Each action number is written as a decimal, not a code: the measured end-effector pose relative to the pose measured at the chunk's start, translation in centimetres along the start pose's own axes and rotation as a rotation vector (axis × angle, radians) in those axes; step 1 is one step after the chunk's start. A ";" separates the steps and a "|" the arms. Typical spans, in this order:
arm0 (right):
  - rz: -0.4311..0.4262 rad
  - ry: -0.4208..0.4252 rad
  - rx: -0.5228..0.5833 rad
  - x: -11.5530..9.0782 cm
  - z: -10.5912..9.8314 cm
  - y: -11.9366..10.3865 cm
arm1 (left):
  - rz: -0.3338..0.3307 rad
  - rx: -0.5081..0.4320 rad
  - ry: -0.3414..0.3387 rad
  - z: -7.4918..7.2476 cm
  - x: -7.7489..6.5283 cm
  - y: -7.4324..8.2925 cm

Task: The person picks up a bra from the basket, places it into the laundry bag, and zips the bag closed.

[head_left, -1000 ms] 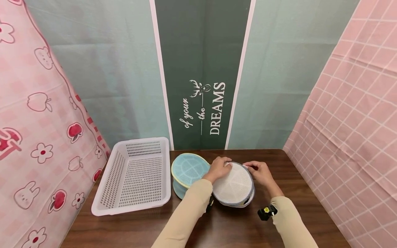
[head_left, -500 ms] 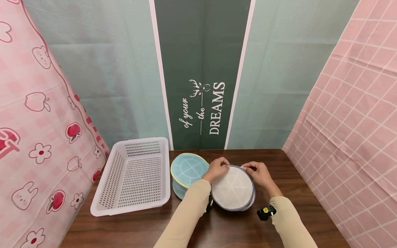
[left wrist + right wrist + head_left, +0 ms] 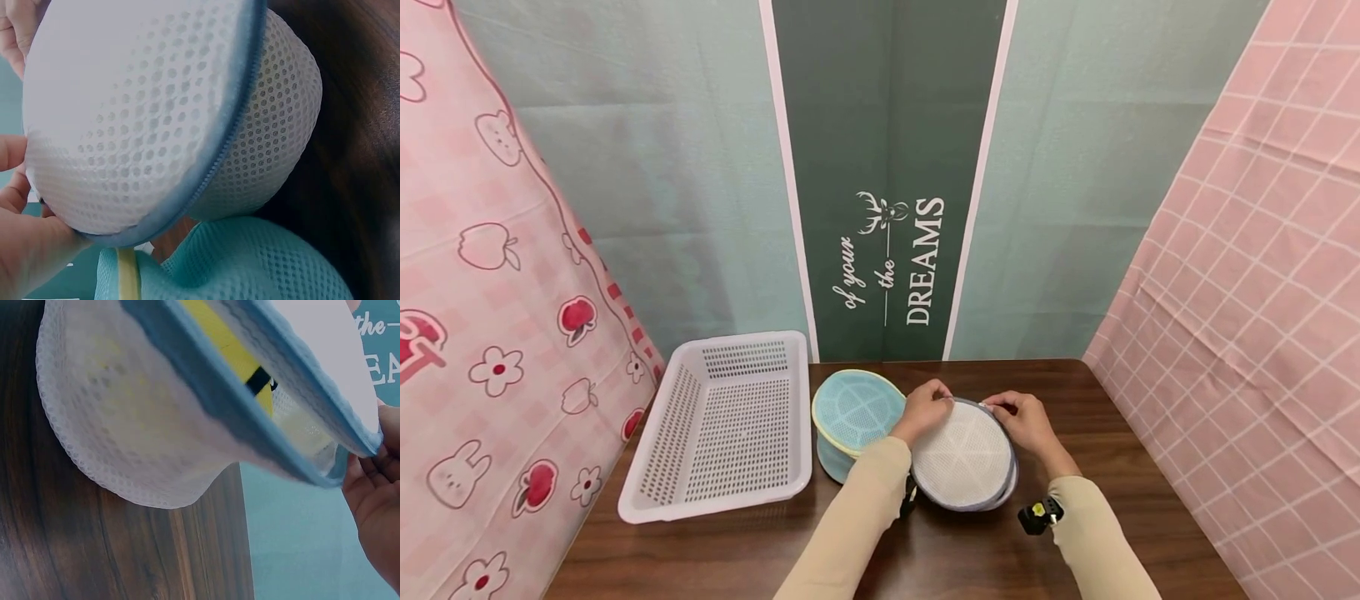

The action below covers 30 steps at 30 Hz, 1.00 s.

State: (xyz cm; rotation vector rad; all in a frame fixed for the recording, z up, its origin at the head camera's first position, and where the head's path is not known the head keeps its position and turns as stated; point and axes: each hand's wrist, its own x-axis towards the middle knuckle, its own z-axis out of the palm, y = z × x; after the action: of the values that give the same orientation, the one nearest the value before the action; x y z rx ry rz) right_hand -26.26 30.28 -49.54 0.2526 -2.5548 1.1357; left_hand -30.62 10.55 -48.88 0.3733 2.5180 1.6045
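Note:
A round white mesh laundry bag (image 3: 964,457) with a blue-grey zipper rim stands on the table, right of centre. My left hand (image 3: 927,408) pinches the left part of its back rim, thumb and fingers at the edge in the left wrist view. At the back right, my right hand (image 3: 1022,419) pinches the rim where lid and body meet. In the right wrist view the zipper gapes open on that side, and a yellow item (image 3: 219,337) with a black strip shows inside. A teal-blue mesh laundry bag (image 3: 857,408) with yellow trim stands just left, partly hidden by my left arm.
A white perforated plastic basket (image 3: 722,505) stands at the left of the wooden table (image 3: 955,558). Fabric curtains close in the back and both sides, with a pink grid curtain (image 3: 1247,317) at the right.
My left hand has slid from the lid's top to its back rim. The lid now lies lower at the front, covering the gap seen there before. My right hand keeps its hold.

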 end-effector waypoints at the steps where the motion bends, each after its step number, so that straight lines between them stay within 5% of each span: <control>1: -0.011 -0.001 -0.009 0.0 0.0 0.0 | 0.000 -0.013 0.011 0.0 -0.1 0.0; 17: -0.015 0.017 -0.079 -1.6 -1.5 1.6 | -0.112 -0.126 0.251 0.1 -0.7 -0.8; 30: 0.107 0.030 0.015 -3.1 -2.2 2.1 | -0.259 -0.286 0.526 1.2 -1.0 0.1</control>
State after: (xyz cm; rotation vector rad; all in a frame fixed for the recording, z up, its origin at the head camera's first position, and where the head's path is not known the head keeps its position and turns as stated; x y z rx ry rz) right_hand -23.50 33.45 -50.73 0.1031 -2.5611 1.1875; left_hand -29.34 11.38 -49.34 -0.4459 2.4602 2.1182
